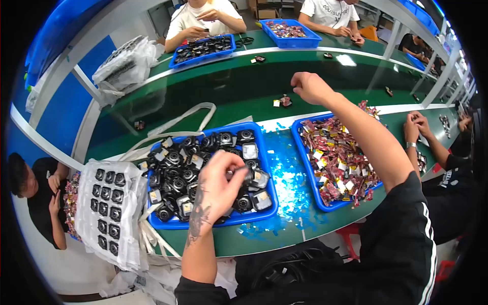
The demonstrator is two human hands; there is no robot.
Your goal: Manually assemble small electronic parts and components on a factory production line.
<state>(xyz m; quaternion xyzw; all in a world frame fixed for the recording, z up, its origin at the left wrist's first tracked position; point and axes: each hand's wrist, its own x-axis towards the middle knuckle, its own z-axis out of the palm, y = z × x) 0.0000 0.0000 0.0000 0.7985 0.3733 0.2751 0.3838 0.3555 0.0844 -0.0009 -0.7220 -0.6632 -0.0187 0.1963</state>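
My left hand (219, 184) is above a blue tray (239, 219) heaped with black camera-like housings (178, 184), some with clear or pale square faces. Its thumb and fingers are pinched together. A dark round part shows at the fingertips, but I cannot tell whether it is gripped or lies in the tray behind. Stretched out over the green conveyor belt (244, 104), my right hand (314, 88) has its fingers curled in, with nothing visible in them. Just below it, apart from the fingers, a small reddish circuit board with a pale tag (284, 100) lies on the belt.
Right of centre, another blue tray (325, 207) overflows with reddish circuit boards (338, 162). Blue film scraps (284, 178) litter the table between the trays. Stacked white packing trays (109, 213) of black parts stand at left, beside loose white straps (152, 236). Co-workers sit across and on both sides.
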